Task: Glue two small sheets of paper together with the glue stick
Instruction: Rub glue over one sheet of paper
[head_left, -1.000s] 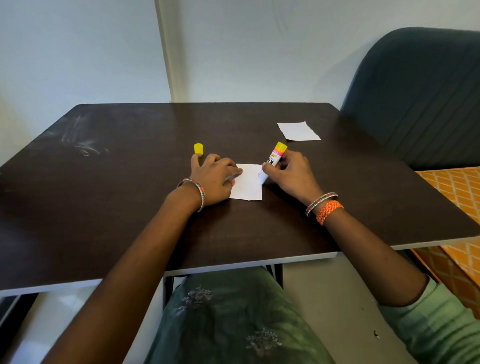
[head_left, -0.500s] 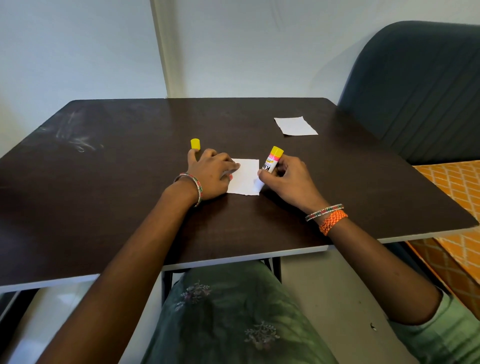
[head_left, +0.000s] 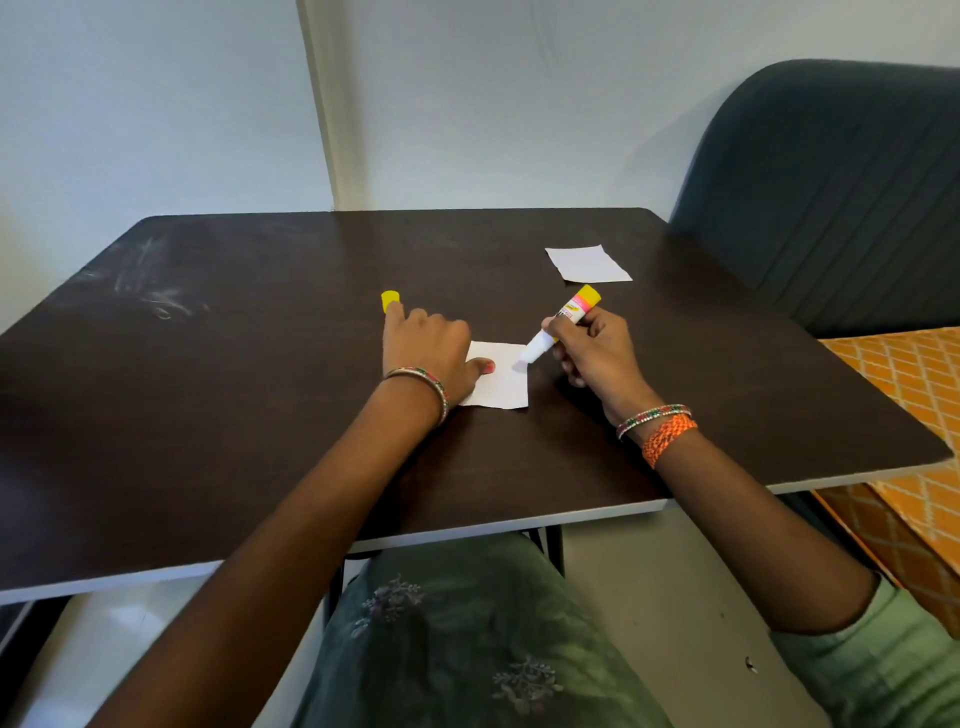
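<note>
A small white sheet of paper (head_left: 503, 382) lies on the dark table (head_left: 260, 374) in front of me. My left hand (head_left: 428, 351) rests on the sheet's left side, its thumb pressing the paper flat. My right hand (head_left: 592, 351) grips the uncapped glue stick (head_left: 563, 322), yellow and pink, tilted with its white tip down at the sheet's upper right part. A second white sheet (head_left: 587, 263) lies farther back on the right. The yellow cap (head_left: 390, 300) stands just beyond my left hand.
A dark grey padded chair back (head_left: 831, 182) stands at the table's right. An orange patterned cloth (head_left: 904, 374) lies beside the table's right edge. Pale walls rise behind the table. My green-clothed lap (head_left: 457, 639) is below the near edge.
My right hand has brought the glue stick from the sheet's lower right edge up to its upper right part. My left hand stays on the paper. The camera view shifted slightly.
</note>
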